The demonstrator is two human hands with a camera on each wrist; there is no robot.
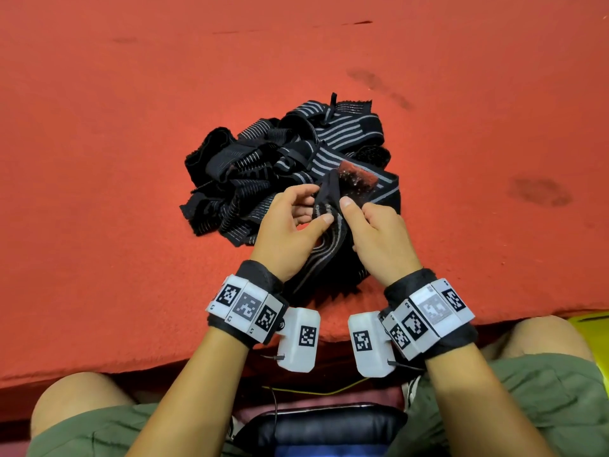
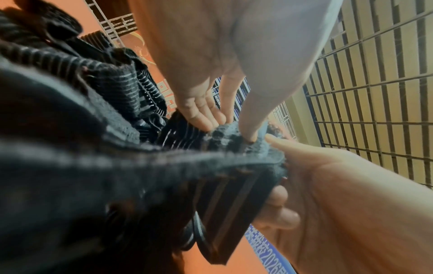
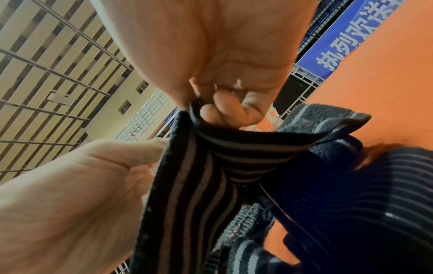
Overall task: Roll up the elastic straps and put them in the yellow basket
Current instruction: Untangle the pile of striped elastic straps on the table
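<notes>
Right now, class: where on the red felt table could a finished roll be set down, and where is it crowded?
Bare red felt table lies left of the tangled pile of black grey-striped elastic straps, beyond it, and right of it. It is crowded at the near edge, where the left hand and right hand pinch one strap.

Elastic straps (image 1: 283, 153): black with grey stripes, tangled heap on red counter; one strap (image 1: 329, 222) lifted at near edge, unrolled; yellow basket (image 1: 590, 319) at right edge.
</notes>
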